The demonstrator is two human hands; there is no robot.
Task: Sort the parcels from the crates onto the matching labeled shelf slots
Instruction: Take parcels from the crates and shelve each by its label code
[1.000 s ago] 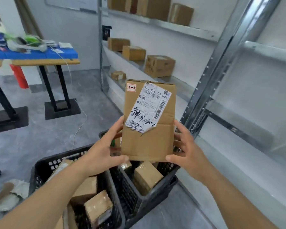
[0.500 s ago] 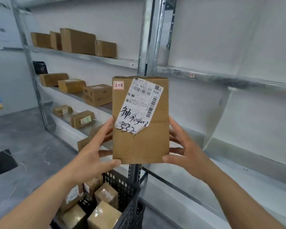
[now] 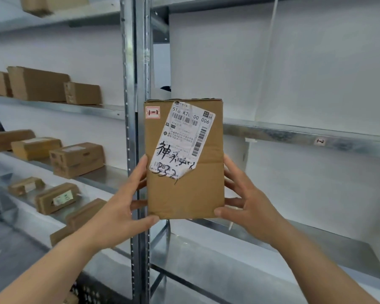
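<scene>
Both hands clamped one flat brown cardboard parcel [image 3: 184, 159], upright in front of the grey metal shelving upright [image 3: 138, 62]: the left hand [image 3: 121, 213] held its lower left edge, the right hand [image 3: 248, 207] its lower right edge, thumbs on the front face. Left bay shelves [image 3: 92, 108] already carried several brown cardboard boxes [image 3: 37, 84], so part of the sorting looked done. Right bay's steel shelf [image 3: 294, 132] lay bare in view. A small red-framed sticker [image 3: 152, 112] on the parcel seemed to read 1-1; a small shelf tag [image 3: 320, 141] read 1-2, probably no match, so this parcel awaited placing.
</scene>
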